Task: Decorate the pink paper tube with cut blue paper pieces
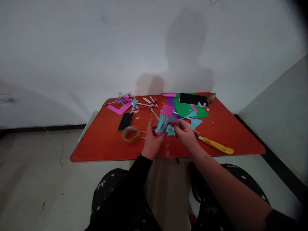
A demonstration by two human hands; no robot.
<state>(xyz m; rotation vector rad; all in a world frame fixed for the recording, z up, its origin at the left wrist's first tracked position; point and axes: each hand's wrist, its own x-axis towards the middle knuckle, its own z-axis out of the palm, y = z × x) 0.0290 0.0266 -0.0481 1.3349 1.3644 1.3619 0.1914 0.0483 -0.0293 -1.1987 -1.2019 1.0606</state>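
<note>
My left hand (152, 139) is wrapped round a pink paper tube (167, 110) with ragged blue paper pieces layered over its lower part. The tube tilts slightly to the right above the front of the table. My right hand (184, 130) is just right of the tube, its thumb and fingertips pinched together near the tube's side. Whatever lies between those fingertips is too small to make out. Under and beside the hands lie blue paper scraps (196, 123). A yellow utility knife (218, 145) rests right of my right hand.
On the red table (96, 149), a roll of tape (130, 134) and a phone (126, 122) lie at left. A pink paper angle (119, 110) and shredded scraps are behind them. Green paper (184, 110), a black sheet (192, 99) and a pink roll (169, 95) lie near the wall.
</note>
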